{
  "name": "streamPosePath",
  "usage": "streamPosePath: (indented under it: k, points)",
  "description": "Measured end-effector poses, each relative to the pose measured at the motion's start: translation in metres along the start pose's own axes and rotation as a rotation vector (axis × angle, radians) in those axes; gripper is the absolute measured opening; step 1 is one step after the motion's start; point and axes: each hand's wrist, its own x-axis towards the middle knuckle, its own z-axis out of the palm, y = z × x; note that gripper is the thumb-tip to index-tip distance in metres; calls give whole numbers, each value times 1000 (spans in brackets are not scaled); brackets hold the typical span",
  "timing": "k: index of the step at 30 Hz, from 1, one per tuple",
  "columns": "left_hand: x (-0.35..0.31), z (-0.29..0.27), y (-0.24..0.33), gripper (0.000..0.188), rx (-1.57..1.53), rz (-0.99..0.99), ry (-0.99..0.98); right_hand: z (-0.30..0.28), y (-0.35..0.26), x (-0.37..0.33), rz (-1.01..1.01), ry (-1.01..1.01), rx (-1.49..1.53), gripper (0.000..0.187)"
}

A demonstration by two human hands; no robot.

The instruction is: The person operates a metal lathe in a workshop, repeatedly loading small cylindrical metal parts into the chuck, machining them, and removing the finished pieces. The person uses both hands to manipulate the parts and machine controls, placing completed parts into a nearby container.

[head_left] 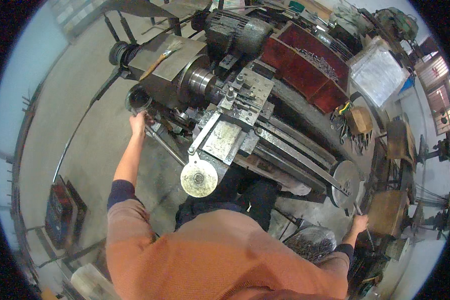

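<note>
Nearest the camera, an orange knitted sweater (205, 250) is worn. At right, a slim grey metal rod (357, 207) is grasped by the right hand (360, 223), just beside a round grey metal disc (349, 175). At left, the left hand (137, 124) is curled at a dark hollow metal ring (140, 101); whether it is gripped cannot be told. Farther, between the hands, a shiny steel cylinder (203, 81) is held on a grey metal lathe (185, 56). Controls are apparently being worked; next, steady rod movement seems called for.
</note>
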Motion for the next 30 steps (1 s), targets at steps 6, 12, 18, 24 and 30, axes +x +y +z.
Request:
streamPosePath:
  k: [6,12,18,24,30]
  points:
    - [63,-89,-46,49,410,118,-11,41,-10,-80,-177,364,299,78]
    - [74,-68,-73,35,1616,533,-301,51,-18,-144,-196,126,441,65]
    - [36,-17,-96,30,1363,261,-65,14,-29,-159,-210,-1,504,40]
    - [52,-46,-110,21,1419,429,-316,-54,-63,-170,-284,-23,630,34]
    - [81,-92,-117,22,1438,457,-207,-108,-93,-113,-492,242,783,33]
